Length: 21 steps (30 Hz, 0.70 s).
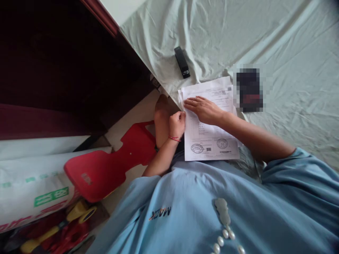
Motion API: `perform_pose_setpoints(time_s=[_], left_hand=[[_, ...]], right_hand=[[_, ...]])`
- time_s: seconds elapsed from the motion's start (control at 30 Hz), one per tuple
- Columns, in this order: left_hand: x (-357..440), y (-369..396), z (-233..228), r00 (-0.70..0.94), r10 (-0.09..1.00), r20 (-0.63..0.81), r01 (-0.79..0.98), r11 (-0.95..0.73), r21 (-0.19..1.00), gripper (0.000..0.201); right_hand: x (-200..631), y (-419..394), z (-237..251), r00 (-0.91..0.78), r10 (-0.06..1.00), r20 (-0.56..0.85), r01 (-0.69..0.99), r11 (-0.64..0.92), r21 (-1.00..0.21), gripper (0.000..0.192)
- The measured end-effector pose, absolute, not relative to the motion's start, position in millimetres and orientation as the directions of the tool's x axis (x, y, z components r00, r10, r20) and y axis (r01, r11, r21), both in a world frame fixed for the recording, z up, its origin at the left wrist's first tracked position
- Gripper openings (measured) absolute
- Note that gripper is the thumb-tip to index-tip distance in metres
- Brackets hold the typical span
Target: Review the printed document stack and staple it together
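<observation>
A stack of printed paper sheets (212,141) with round and oval stamps lies partly on the bed sheet and partly over my lap. The sheets overlap a little unevenly at the top and left edges. My right hand (202,107) rests flat on the upper part of the top page, fingers stretched toward its left edge. At that left edge my left hand (177,123) is closed, thumb up, with the paper's side in its grip. Its fingertips are partly hidden. Beyond the papers a black stapler (182,62) lies on the bed sheet.
A wrinkled pale green sheet (296,46) covers the bed. Right of the papers lies a dark pixelated object (249,91). On the left stand a red plastic chair (106,169), a white printed sack (31,183) and dark wooden furniture (58,63).
</observation>
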<state>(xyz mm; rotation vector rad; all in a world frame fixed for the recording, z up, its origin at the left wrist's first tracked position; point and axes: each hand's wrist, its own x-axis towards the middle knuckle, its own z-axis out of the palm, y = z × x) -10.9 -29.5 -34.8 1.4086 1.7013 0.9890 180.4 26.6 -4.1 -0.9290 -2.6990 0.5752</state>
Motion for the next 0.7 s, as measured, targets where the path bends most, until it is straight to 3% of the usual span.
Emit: perform_pose_setpoints(time_s=[0.2,0.37,0.53,0.7], left_hand=[[-7.4,-32.5,-33.2,-0.186,0.981,-0.056,0.427,0.132,0.894,0.035],[-7.6,-40.8,-34.3,-0.141,0.99,0.012,0.458,0.055,0.887,0.028],[-9.6,-47.5,-39.5,-0.082,0.995,0.062,0.435,-0.02,0.9,0.037],[-8.5,-47.9,-39.0,-0.089,0.993,0.083,0.43,-0.037,0.902,0.042]], right_hand=[[172.3,43.9,-12.4,-0.699,0.702,0.133,0.607,0.682,-0.407,0.052],[171.6,57.1,-12.8,-0.569,0.799,0.194,0.695,0.594,-0.405,0.047],[176.6,71.7,-12.3,-0.521,0.824,0.223,0.711,0.564,-0.42,0.04],[177.2,82.4,-12.3,-0.509,0.832,0.219,0.692,0.547,-0.471,0.046]])
